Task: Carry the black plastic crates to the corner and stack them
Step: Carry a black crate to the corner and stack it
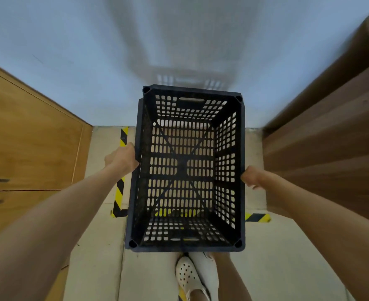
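A black plastic crate (185, 246) with perforated walls and floor hangs in front of me, open side up and empty. My left hand (122, 158) grips its left long rim. My right hand (253, 177) grips its right long rim. The crate is above a floor patch framed by yellow-black tape (119, 192), close to the pale wall (179, 40). Through the holes I see only floor. No other crate shows.
A wooden door or panel (27, 137) stands on the left. Brown wooden furniture (331, 137) closes the right side. A leg with a white perforated shoe (189, 276) is below the crate on the beige floor (287, 257).
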{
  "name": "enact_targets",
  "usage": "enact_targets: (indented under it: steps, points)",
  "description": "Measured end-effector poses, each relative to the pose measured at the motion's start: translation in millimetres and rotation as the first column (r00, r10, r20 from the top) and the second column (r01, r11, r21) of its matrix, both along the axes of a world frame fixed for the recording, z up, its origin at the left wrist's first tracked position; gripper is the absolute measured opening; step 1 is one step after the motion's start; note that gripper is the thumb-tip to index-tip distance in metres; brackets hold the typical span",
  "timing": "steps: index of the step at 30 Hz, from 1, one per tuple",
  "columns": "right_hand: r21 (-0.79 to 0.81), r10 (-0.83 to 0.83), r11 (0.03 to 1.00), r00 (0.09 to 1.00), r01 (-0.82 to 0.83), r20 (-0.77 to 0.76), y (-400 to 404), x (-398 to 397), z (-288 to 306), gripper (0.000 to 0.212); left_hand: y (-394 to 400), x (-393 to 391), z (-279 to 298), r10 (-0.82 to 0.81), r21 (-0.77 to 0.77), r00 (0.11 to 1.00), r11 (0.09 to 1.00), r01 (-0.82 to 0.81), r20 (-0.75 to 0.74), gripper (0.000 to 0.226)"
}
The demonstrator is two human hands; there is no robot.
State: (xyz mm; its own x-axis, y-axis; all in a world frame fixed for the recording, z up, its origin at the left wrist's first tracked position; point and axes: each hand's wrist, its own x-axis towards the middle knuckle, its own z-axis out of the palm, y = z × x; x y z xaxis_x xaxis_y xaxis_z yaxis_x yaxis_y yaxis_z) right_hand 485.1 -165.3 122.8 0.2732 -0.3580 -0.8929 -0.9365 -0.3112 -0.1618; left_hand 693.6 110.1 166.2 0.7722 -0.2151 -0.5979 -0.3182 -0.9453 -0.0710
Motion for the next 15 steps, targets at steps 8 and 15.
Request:
enact_targets:
  steps: [8,15]
  points:
    - [0.019,0.026,0.999,0.999,-0.027,0.036,-57.1,44.3,-18.4,0.026,-70.2,56.1,-20.7,0.129,0.055,0.98,0.991,-0.122,-0.15,0.037]
    - [0.096,0.019,0.995,1.0,-0.019,0.002,-73.3,57.0,-53.6,0.02,-105.3,64.1,-55.0,0.293,0.086,0.921,0.956,-0.28,-0.255,0.04]
